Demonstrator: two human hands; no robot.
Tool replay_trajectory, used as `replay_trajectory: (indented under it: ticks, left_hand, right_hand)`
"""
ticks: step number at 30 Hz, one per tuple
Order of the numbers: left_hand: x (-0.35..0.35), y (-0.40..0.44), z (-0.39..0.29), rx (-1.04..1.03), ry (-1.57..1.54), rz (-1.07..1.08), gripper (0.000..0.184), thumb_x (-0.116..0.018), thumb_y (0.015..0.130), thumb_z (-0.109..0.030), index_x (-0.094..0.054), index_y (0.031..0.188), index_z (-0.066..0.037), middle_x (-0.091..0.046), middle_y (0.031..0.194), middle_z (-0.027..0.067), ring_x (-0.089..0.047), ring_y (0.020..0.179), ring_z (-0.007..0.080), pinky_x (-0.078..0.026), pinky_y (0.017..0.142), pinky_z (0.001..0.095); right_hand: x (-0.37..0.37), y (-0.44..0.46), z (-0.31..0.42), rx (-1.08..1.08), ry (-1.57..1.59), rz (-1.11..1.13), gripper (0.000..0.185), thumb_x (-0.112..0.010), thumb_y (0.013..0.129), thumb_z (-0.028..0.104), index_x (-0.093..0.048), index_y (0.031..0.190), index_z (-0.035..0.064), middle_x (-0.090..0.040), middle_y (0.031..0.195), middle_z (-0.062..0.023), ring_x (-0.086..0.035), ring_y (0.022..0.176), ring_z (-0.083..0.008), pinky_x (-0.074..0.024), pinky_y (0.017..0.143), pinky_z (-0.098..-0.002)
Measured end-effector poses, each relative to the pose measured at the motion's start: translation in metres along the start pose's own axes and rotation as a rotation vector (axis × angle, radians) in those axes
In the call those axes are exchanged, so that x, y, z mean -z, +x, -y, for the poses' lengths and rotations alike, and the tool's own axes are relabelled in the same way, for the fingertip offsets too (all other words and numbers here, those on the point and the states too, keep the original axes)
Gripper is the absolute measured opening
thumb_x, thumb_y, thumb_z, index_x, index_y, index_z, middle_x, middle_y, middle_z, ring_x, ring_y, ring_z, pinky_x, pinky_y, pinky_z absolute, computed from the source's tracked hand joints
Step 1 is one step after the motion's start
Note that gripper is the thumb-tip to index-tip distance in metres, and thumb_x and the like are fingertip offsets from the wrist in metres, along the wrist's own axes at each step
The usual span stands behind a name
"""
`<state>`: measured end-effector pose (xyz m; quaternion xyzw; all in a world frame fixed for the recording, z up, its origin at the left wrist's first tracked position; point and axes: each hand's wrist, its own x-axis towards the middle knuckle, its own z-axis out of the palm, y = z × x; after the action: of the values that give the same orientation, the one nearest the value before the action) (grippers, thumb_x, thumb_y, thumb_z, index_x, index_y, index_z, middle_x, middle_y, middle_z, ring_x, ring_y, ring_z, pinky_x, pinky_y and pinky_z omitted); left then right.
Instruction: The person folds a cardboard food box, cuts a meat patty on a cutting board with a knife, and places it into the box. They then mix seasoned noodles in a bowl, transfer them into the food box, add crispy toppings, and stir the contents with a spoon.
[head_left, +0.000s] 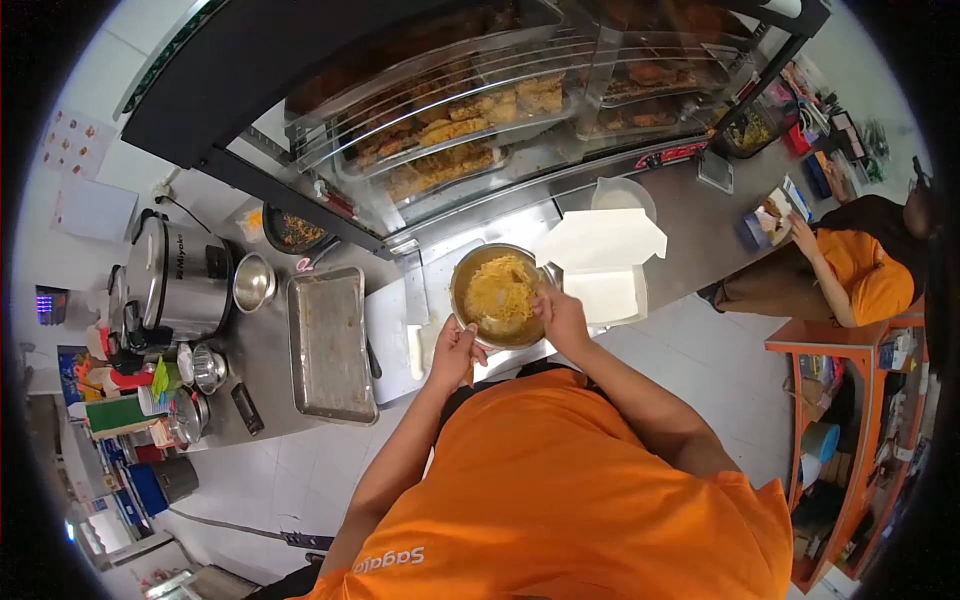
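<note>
A round metal mixing bowl (463, 318) stands on the counter in front of my body. Yellow, shredded or noodle-like food (500, 287) lies inside it. My left hand (455, 352) is closed on the bowl's near left rim. At the bowl's right side, my right hand (562, 318) reaches over the rim with its fingers bent together at the food; what they hold is hidden. Just right of the bowl sits an open white takeaway box (612, 296), its lid folded back. A large knife (414, 310) with a white handle lies left of the bowl.
A worn metal tray (330, 345) and a rice cooker (180, 275) stand at left, with a small metal bowl (254, 282) between them. A glass display case (440, 120) of fried food rises behind. Another person in orange (868, 270) handles a box at right.
</note>
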<state>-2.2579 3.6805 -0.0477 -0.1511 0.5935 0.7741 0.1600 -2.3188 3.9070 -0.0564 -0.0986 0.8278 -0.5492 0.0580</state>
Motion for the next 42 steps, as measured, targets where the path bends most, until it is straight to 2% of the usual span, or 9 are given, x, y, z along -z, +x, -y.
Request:
replay_trajectory:
  ticks: [8,13,16,21,25,29,32,36,42]
  left_hand:
    - [0.004,-0.003,-0.014,0.017,-0.02,0.013,0.019,-0.044,0.103,-0.011,-0.045,0.121,-0.004,-0.063,0.078,0.0111,-0.058,0.048,0.015,-0.05,0.046,0.0287]
    - [0.01,-0.01,-0.024,0.048,0.112,-0.066,0.015,-0.043,0.103,-0.011,-0.045,0.116,-0.005,-0.061,0.069,0.0096,-0.051,0.038,0.0129,-0.046,0.041,0.0265]
    - [0.009,-0.015,-0.03,-0.042,0.061,-0.125,0.013,-0.044,0.103,-0.011,-0.046,0.114,-0.005,-0.061,0.067,0.009,-0.047,0.035,0.011,-0.041,0.037,0.0232]
    - [-0.01,-0.031,-0.054,-0.071,0.049,-0.114,0.017,-0.043,0.103,-0.012,-0.046,0.118,-0.004,-0.061,0.064,0.0076,-0.045,0.033,0.0096,-0.044,0.039,0.0218]
    - [-0.032,-0.032,-0.072,-0.106,0.134,-0.046,0.021,-0.042,0.103,-0.01,-0.044,0.123,-0.004,-0.062,0.065,0.0073,-0.047,0.033,0.0094,-0.045,0.042,0.0226]
    - [-0.066,-0.006,-0.092,-0.134,0.223,0.128,0.019,-0.042,0.101,-0.006,-0.046,0.12,-0.004,-0.062,0.069,0.0067,-0.05,0.039,0.009,-0.046,0.042,0.0237]
    - [-0.09,0.021,-0.106,-0.157,0.398,0.222,0.005,-0.047,0.101,-0.007,-0.045,0.104,-0.003,-0.058,0.062,0.0064,-0.049,0.037,0.0103,-0.044,0.04,0.0238]
    - [-0.106,0.059,-0.099,-0.449,0.788,0.327,0.012,-0.053,0.098,-0.009,-0.044,0.093,-0.001,-0.057,0.057,0.0074,-0.058,0.045,0.0152,-0.046,0.044,0.0291]
    - [-0.121,0.087,-0.069,-0.64,1.081,0.405,0.012,-0.054,0.095,-0.01,-0.045,0.096,-0.002,-0.059,0.063,0.0234,-0.062,0.058,0.0424,-0.047,0.051,0.0462]
  right_hand:
    - [0.0,0.007,0.004,0.141,-0.066,0.083,0.021,-0.049,0.096,0.004,-0.067,0.108,-0.0015,-0.069,0.083,-0.0151,-0.067,0.068,-0.0225,-0.0542,0.065,-0.0334]
    - [0.02,0.017,0.02,0.31,-0.336,0.101,0.014,-0.052,0.095,0.008,-0.061,0.1,-0.0008,-0.066,0.088,-0.025,-0.066,0.079,-0.0401,-0.0547,0.068,-0.047]
    - [0.034,0.004,0.039,0.067,-0.458,0.239,0.014,-0.051,0.096,0.009,-0.061,0.097,-0.0009,-0.064,0.081,-0.027,-0.065,0.076,-0.0423,-0.0545,0.065,-0.0473]
    - [0.028,-0.021,0.068,-0.372,0.303,0.178,0.026,-0.048,0.101,0.013,-0.065,0.109,-0.0049,-0.069,0.076,-0.014,-0.065,0.062,-0.0188,-0.0531,0.06,-0.0326]
    - [0.059,-0.01,0.089,-0.088,-0.001,-0.202,0.026,-0.044,0.101,0.008,-0.064,0.111,-0.0057,-0.071,0.08,-0.0119,-0.066,0.065,-0.0175,-0.0535,0.062,-0.0303]
    - [0.078,-0.021,0.074,-0.083,0.223,-0.106,0.02,-0.052,0.097,0.006,-0.065,0.111,-0.0007,-0.071,0.095,-0.0136,-0.068,0.077,-0.0246,-0.0544,0.069,-0.0337]
    - [0.114,-0.033,0.053,0.329,-0.402,-0.181,0.025,-0.057,0.087,0.002,-0.065,0.11,0.0022,-0.07,0.101,-0.0137,-0.066,0.09,-0.0301,-0.054,0.077,-0.0391]
    - [0.142,-0.039,0.046,0.139,-0.747,-0.317,0.023,-0.059,0.076,0.003,-0.065,0.097,0.0084,-0.062,0.088,-0.0115,-0.059,0.086,-0.0325,-0.0494,0.076,-0.0434]
    - [0.142,-0.042,-0.017,0.236,-0.813,-0.452,0.011,-0.058,0.079,0.01,-0.066,0.087,0.0089,-0.055,0.082,-0.0076,-0.054,0.082,-0.0277,-0.0431,0.071,-0.0408]
